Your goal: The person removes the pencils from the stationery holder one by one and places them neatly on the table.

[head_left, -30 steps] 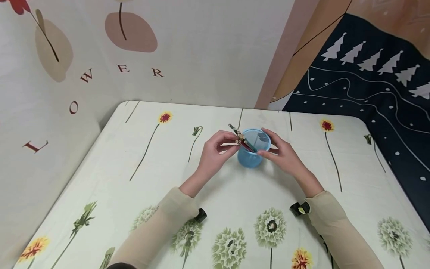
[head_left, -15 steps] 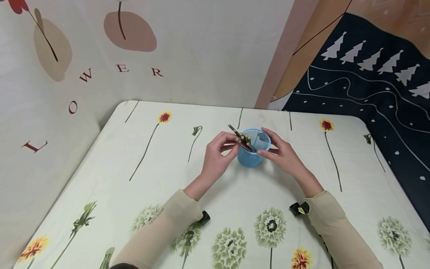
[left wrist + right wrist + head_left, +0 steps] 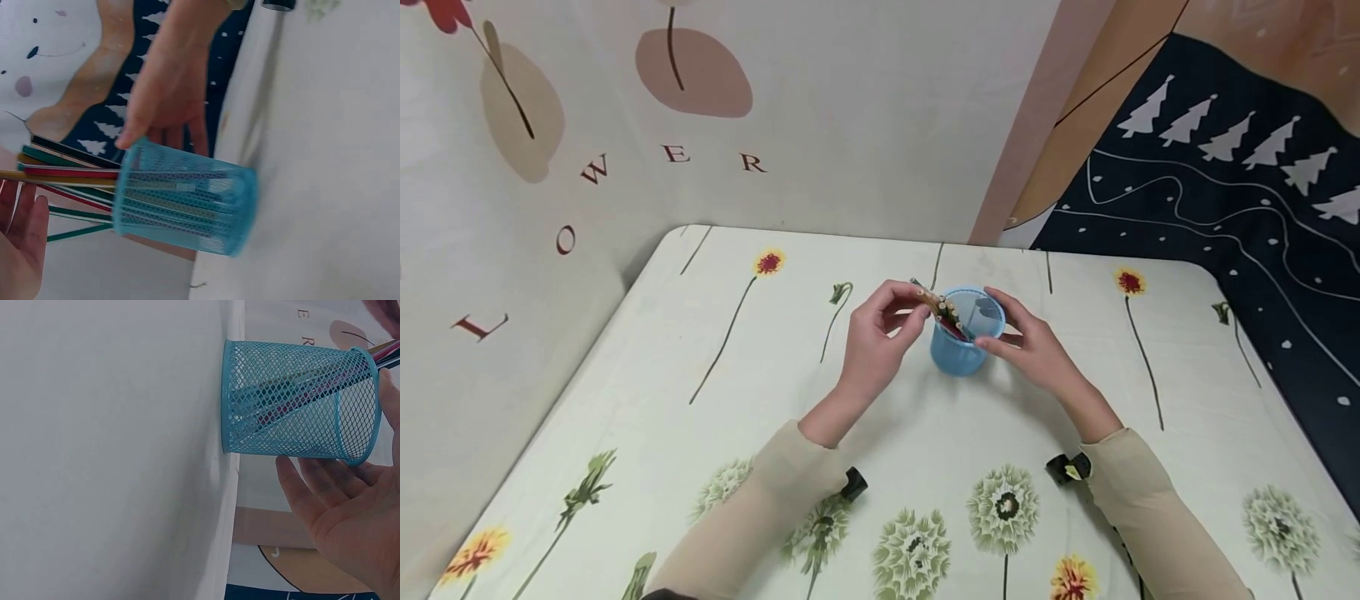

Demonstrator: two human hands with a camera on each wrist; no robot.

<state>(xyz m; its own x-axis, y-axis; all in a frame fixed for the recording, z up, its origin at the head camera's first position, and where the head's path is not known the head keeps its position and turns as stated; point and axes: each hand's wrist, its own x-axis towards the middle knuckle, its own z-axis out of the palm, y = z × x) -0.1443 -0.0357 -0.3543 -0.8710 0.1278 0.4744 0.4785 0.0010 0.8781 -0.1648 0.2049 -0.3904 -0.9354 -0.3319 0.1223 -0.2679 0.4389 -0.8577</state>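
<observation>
While the right hand (image 3: 1037, 346) gripped the mesh cup (image 3: 957, 357), presumably to steady it | left hand (image 3: 878, 335) pinched a yellow pencil (image 3: 69, 179) | other pencils (image 3: 75, 152) leaned toward it

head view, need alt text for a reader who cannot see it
A person's right grip holds a blue cup of pencils, while the left grip is at the pencils' upper ends. Below is a flower-printed tabletop.

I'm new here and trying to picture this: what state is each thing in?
Mesh cup: upright, mouth up, partly filled.
Pencils: bunched inside, leaning, ends above the rim.
Left hand: fingers at the pencils' tops; grip unclear.
Right hand: holds the cup, thumb at its rim.
Tablecloth: spread out flat.
</observation>
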